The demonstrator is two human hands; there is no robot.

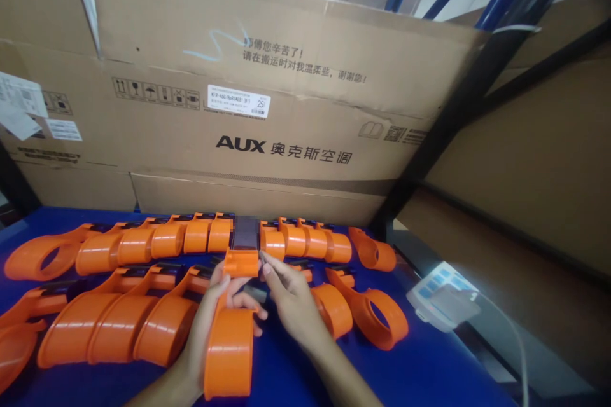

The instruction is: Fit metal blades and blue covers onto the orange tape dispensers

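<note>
My left hand (203, 318) is closed around an orange plastic part (229, 356), which has a wide ring at the bottom and a narrow block at the top. Close to the right side of that block, my right hand (293, 296) pinches a small dark piece (261, 257), too small to name. Its fingertips are beside the block; whether they touch it I cannot tell. Just behind the held part stands a dark rectangular object (245, 232), partly hidden. Similar orange parts with black ends lie around both hands, including one ring part (167, 331) left of my left hand.
The blue tabletop (296, 375) bears two rows of orange ring parts (98, 251). A large cardboard box (191, 165) forms the back, with a dark rack post (429, 152) at its right. A white power strip (442, 296) with a plugged-in adapter and cable sits at the right edge.
</note>
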